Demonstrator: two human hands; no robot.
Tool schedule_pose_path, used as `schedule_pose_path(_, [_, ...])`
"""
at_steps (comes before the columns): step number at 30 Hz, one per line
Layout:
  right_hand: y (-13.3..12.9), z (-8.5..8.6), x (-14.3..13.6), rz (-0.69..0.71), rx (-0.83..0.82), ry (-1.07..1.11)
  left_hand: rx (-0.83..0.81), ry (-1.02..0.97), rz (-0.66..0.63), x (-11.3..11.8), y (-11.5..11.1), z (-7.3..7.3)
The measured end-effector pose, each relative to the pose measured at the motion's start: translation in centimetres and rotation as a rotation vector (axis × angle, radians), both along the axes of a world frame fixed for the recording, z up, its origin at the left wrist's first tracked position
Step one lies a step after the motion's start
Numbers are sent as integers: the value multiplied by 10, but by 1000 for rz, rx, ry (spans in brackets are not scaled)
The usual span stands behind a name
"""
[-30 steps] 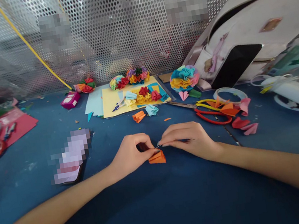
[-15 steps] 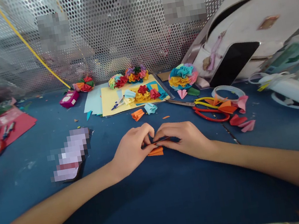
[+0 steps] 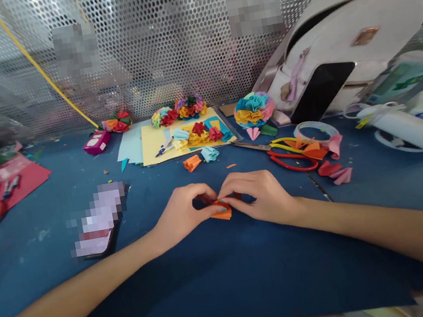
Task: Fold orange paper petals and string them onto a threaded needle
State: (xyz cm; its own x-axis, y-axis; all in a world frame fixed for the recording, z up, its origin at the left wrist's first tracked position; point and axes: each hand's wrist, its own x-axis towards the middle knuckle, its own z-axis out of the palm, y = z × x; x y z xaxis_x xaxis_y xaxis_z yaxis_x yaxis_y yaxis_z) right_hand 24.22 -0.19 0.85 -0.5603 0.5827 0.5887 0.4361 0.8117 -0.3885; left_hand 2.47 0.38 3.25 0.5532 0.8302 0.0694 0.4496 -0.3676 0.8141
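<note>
Between my two hands, low over the blue table [image 3: 231,274], is a small folded piece of orange paper [image 3: 222,212]. My left hand [image 3: 182,212] pinches its left side between thumb and fingers. The fingertips of my right hand [image 3: 260,196] close on its upper right part, touching my left fingertips. Just beyond my hands lie a crimped orange paper piece [image 3: 191,163] and a light blue one [image 3: 209,153]. Red-handled scissors [image 3: 295,160] rest to the right, beside orange and pink paper pieces.
A phone [image 3: 102,220] lies at left, near pink sheets [image 3: 35,174] with scissors. Yellow paper [image 3: 152,141] with crimped pieces, paper flowers [image 3: 254,109] and a purple box [image 3: 96,142] stand behind. A pale backpack [image 3: 359,20], dark phone [image 3: 322,91] and white device [image 3: 417,129] are at right.
My left fingers have opened into a rounder pinch, and the orange paper between my hands has tilted. The whole view has shifted slightly, moving the backpack and tools a little left in the picture.
</note>
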Motion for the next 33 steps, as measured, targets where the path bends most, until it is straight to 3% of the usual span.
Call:
schedule_pose_path(4, [2, 1, 3, 24, 163, -63, -140, -62, 11, 0, 4, -5])
schedule_pose_path(10, [2, 2, 3, 37, 223, -80, -200, -101, 9, -1, 8, -9])
schedule_pose_path(20, [3, -1, 7, 43, -65, 49, -40, -71, -46, -6, 8, -7])
schedule_pose_path(33, [3, -6, 6, 49, -42, -115, -198, -117, 19, -3, 4, -5])
